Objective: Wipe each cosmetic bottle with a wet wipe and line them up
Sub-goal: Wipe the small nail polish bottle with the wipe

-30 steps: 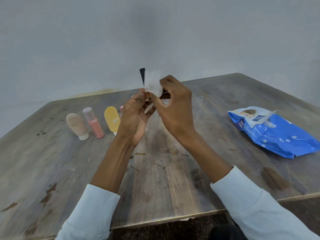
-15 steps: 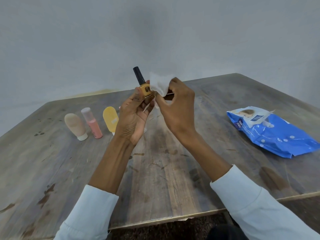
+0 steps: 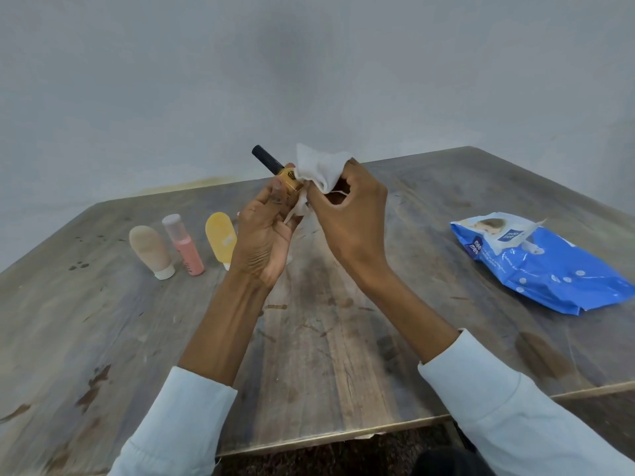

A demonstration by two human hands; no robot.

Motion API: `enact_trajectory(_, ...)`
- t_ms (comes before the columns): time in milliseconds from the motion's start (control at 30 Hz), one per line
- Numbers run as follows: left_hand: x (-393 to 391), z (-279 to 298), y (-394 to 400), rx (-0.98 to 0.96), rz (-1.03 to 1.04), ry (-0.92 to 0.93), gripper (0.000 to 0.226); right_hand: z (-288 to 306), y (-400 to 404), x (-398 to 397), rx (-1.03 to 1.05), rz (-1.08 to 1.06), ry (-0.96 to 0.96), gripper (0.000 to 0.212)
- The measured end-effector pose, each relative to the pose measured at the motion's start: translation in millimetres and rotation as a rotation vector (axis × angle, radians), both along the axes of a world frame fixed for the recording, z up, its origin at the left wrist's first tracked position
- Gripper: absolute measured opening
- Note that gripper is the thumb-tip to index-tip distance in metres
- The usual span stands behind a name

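While pinching the small yellow bottle [image 3: 288, 180] in left fingers [image 3: 275, 197] and gripping the wet wipe [image 3: 318, 170] in right fingers [image 3: 347, 166] at frame center, risks slipping from wetness.

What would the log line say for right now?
left hand: holds yellow bottle | right hand: wipe on bottle | three bottles lined up

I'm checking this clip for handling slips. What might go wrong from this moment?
The left hand holds the small yellow bottle only at its fingertips, tilted above the table; rubbing by the wet wipe in the right hand might make it slip and drop. A drop could knock the yellow tube in the row. The wipes pack looks open, so wipes may dry.
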State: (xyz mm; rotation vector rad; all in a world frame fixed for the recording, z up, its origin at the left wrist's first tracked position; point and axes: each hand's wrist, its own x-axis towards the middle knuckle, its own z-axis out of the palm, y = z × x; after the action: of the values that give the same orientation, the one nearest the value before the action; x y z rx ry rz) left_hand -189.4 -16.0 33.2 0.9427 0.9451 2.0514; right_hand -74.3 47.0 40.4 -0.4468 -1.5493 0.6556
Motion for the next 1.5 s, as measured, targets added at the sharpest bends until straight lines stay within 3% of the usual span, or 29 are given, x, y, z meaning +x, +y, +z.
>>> enact_trajectory(133,-3.9,-0.2,-1.5,-0.006,0.102,0.138,0.034,1.8,-4.9,-1.3,0.067,0.07,-0.062,0.012)
enact_trajectory(300,-5.9,-4.2,0.0,-0.058,0.198,0.369,0.04,5.4,3.8,3.5,0.071,0.008,-0.083,0.012)
enact_trajectory(433,-1.9,-6.7,1.5,-0.053,0.248,0.563,0.031,7.0,6.4,6.0,0.191,0.019,-0.126,0.005)
enact_trajectory(733,-3.6,-3.1,1.6,-0.006,0.461,0.533,0.034,11.5,21.3,12.0,0.226,0.009,-0.198,0.005)
enact_trajectory(867,-6.9,-2.7,0.6,-0.012,0.562,0.747,0.024,12.1,13.1,12.9,0.257,0.066,-0.196,0.005)
enact_trajectory(1067,-2.8,0.3,0.2,0.016,0.561,0.707,0.028,16.3,15.4,14.4,0.229,0.061,-0.156,0.028)
enact_trajectory(1167,-2.4,-1.2,0.9,0.01,0.543,0.697,0.025,16.7,11.9,14.6,0.258,0.093,-0.174,0.018)
enact_trajectory(1233,-1.9,-0.2,0.6,0.019,0.519,0.654,0.025,17.5,13.4,14.9,0.241,0.08,-0.176,0.023)
enact_trajectory(1367,1.4,6.0,-3.8,0.045,0.455,0.506,0.032,16.4,19.3,16.8,0.127,-0.015,-0.165,0.019)
enact_trajectory(1500,8.4,7.3,-6.7,0.048,0.345,0.506,0.041,20.0,22.3,20.1,-0.1,0.036,-0.09,0.024)
